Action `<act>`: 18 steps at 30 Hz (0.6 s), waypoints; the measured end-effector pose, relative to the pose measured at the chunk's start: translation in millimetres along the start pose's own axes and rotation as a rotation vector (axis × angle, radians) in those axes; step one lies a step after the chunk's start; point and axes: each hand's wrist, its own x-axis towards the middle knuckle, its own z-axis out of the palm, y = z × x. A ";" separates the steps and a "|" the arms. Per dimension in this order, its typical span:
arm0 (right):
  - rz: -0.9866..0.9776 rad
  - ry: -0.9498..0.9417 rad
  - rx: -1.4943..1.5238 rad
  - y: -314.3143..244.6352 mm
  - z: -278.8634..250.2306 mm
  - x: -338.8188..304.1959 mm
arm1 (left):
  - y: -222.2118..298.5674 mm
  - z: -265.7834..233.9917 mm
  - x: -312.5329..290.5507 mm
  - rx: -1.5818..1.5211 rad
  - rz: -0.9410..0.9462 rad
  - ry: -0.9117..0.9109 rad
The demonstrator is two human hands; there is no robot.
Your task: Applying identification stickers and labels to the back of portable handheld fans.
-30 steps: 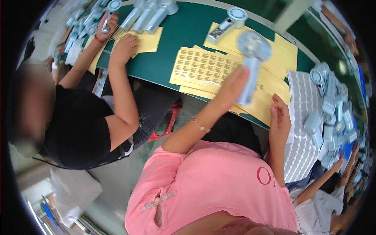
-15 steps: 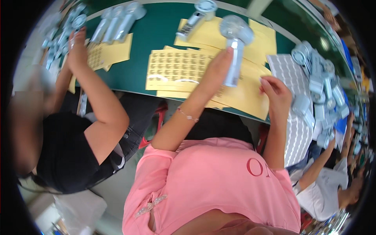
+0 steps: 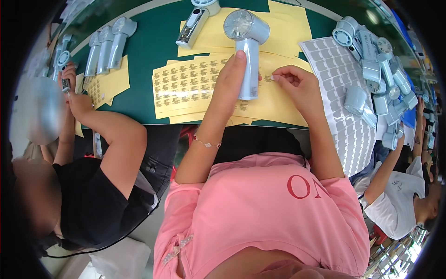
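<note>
Light blue and upright, a handheld fan (image 3: 248, 60) is gripped round its handle by my left hand (image 3: 230, 79), its round grille tilted up to the left. My right hand (image 3: 297, 86) is just right of the handle, thumb and forefinger pinched together. Whatever may be between those fingertips is too small to make out. Beneath both hands lie yellow label sheets (image 3: 181, 90), printed with rows of small dark marks. A second light blue fan (image 3: 194, 27) rests on the sheets beyond, the dark inside of its handle showing.
Several fans (image 3: 383, 69) are heaped at the right beside a grey-and-white patterned sheet (image 3: 344, 93). Three fans (image 3: 108, 49) stand in a row at the left on the green tabletop (image 3: 139, 88). A co-worker in black (image 3: 93, 200) handles a fan there; another in white (image 3: 395, 195) works at the right.
My right hand has moved left to beside the fan's handle, its fingers now pinched. The fan is still in my left hand. The whole view has shifted a little.
</note>
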 end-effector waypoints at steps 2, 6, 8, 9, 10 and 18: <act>-0.046 0.025 -0.076 0.0 2.5 1.6 | 2.7 1.5 -1.9 0.008 0.001 0.002; -0.201 0.047 -0.304 -0.6 4.9 7.4 | 1.9 1.6 -0.7 -0.015 0.023 -0.019; -0.214 0.052 -0.296 0.5 6.6 9.5 | 2.3 1.4 0.5 -0.049 0.015 -0.005; -0.223 0.063 -0.297 0.4 7.8 10.0 | 2.9 0.6 1.2 -0.089 0.006 0.001; -0.226 0.060 -0.292 -1.5 8.2 9.3 | 1.8 -0.8 2.2 -0.085 0.007 0.006; -0.215 0.148 -0.273 -0.8 8.4 3.9 | 8.2 -10.3 9.2 -0.688 0.018 -0.102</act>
